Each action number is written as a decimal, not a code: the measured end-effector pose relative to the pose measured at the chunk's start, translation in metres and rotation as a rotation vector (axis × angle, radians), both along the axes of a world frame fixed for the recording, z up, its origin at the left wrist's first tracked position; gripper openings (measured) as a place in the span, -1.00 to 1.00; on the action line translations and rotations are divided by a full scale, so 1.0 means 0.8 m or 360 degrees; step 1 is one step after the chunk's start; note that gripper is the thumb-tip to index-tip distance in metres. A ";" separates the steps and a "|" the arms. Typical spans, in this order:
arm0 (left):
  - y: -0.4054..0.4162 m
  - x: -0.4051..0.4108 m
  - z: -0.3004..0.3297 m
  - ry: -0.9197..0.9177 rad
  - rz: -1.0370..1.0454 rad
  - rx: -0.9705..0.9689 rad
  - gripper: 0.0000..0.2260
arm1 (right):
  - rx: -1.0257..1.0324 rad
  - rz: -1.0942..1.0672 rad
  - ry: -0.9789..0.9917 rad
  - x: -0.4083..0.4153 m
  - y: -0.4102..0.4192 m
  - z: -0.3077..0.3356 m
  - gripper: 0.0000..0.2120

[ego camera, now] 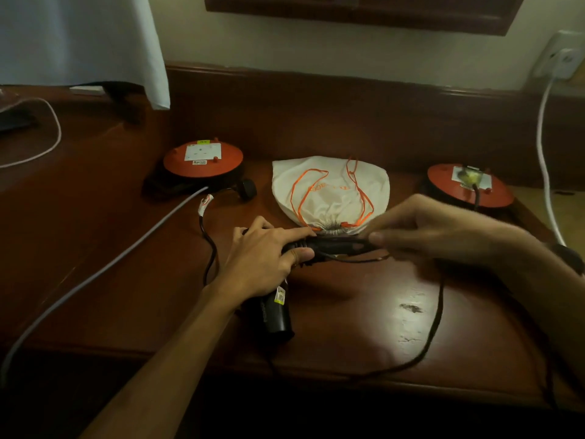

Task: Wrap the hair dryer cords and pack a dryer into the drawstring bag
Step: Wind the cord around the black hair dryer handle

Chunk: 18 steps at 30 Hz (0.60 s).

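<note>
Two bare forearms are reaching over a dark wooden desk (348, 299). Left hand (266, 258) is gripping a black dryer (275, 312) where handle meets barrel, fingers curled round it. Right hand (424, 229) is pinching the black cord (438, 312) against the handle, the rest looping loose across the desk. Just behind the hands is lying a cream drawstring bag (329, 185), cinched shut, between two orange cord reels (204, 163).

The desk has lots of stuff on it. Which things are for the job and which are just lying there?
For the job: hair dryer, its black cord, drawstring bag, both hands.
Just lying there: two orange cable reels, grey cable, white cable.
</note>
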<state>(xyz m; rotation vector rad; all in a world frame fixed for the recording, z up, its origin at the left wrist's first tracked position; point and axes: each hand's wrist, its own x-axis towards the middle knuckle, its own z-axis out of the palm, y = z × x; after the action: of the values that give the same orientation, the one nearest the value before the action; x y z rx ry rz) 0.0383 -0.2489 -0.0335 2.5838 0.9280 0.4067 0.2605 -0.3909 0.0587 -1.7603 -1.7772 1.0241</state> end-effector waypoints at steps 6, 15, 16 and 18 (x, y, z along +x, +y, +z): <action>0.006 0.002 0.010 -0.0047 -0.0067 -0.0235 -0.70 | 0.0203 0.0084 -0.0252 -0.075 -0.029 -0.064 -0.78; 0.009 0.000 0.014 -0.0105 -0.0130 -0.0316 -0.73 | 0.0681 -0.0136 -0.0540 -0.075 -0.038 -0.161 -0.71; 0.011 -0.002 0.012 -0.0139 -0.0131 -0.0330 -0.76 | 0.0770 -0.0172 -0.0610 -0.072 -0.038 -0.167 -0.69; 0.016 -0.009 0.009 -0.0210 -0.0167 -0.0382 -0.78 | 0.0795 -0.0263 -0.0623 -0.067 -0.035 -0.174 -0.73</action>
<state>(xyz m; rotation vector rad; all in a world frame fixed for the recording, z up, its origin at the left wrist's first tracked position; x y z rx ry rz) 0.0311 -0.2359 -0.0265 2.3449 0.7433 0.4045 0.2067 -0.4188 -0.0809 -1.8113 -1.8571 0.1423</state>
